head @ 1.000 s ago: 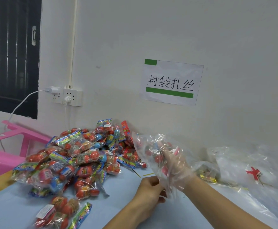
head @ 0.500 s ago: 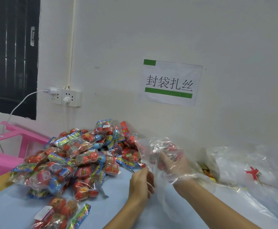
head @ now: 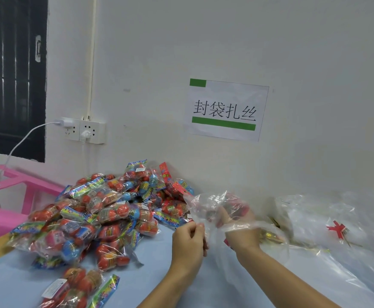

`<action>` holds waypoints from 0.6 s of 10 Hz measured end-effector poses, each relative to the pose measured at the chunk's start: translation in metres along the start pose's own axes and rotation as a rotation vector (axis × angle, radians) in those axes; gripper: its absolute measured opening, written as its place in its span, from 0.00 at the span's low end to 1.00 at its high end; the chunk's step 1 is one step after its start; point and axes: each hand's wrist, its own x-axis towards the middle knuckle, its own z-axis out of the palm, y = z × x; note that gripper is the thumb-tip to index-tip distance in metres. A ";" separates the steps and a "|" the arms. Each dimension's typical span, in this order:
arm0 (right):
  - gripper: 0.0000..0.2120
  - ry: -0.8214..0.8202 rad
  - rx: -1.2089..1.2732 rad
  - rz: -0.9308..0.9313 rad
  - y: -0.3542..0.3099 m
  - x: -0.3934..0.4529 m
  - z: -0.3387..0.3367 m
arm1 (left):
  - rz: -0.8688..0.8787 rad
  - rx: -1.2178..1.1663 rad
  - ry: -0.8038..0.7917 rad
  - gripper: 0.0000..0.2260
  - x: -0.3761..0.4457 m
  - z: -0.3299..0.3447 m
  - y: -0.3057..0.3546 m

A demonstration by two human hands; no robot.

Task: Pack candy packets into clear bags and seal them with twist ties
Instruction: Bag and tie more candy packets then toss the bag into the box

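a white wall backs a blue table (head: pixel 137 283). the clear bag (head: pixel 212 210) is worn over the right hand (head: pixel 237 227), whose grip cannot be told; its edge is pinched by the left hand (head: pixel 189 243). the candy packets (head: pixel 97 218) lie at nine o'clock, nearer the left

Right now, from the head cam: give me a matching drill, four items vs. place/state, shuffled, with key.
Items
1. candy packet pile
2. clear bag
3. paper sign
4. red twist tie

Places/states
A. stuck on the wall
B. lying on plastic sheeting, far right
C. heaped on the table's left side
D. right hand inside it, left hand pinching its edge

Pairs: 1-C, 2-D, 3-A, 4-B
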 end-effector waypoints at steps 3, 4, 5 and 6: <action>0.11 -0.171 -0.360 0.184 -0.001 0.010 0.008 | 0.041 0.187 -0.019 0.19 0.000 -0.002 -0.004; 0.12 -0.261 -0.259 0.269 -0.001 0.003 0.004 | -0.032 0.221 -0.041 0.18 0.000 -0.002 -0.006; 0.12 -0.253 -0.263 0.264 0.000 0.003 0.002 | -0.085 0.206 -0.091 0.18 -0.001 -0.003 -0.007; 0.14 -0.201 -0.220 0.373 0.001 0.013 0.002 | -0.075 0.198 -0.148 0.21 -0.002 -0.001 -0.003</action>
